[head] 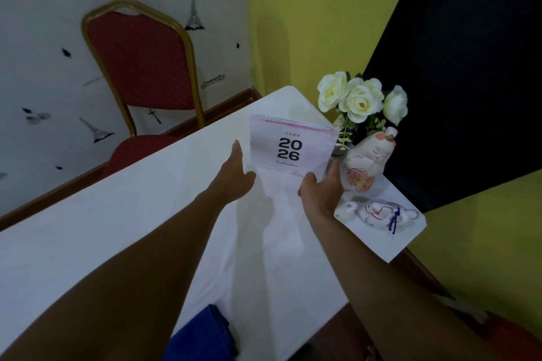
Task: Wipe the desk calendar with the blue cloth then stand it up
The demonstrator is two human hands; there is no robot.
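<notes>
The calendar (291, 145) stands upright on the white table (117, 214), its cover reading "2026 Calendar", between the two hands. The left hand (234, 176) lies flat and open just left of the calendar's lower left corner, fingers (237, 152) stretched toward its left edge; whether they touch it cannot be told. The right hand (321, 187) is at the lower right corner, thumb in front and fingers behind, seemingly pinching that corner, though the grip is partly hidden. Just right of the right fingers stands a cat figurine (368, 161), with white roses (360, 98) in a vase beyond it. Near the right wrist lies a second figurine (378, 212). The blue cloth (202, 337) lies at the table's near edge, well back from both hands, beneath the left forearm. A red chair (143, 64) stands beyond the table.
</notes>
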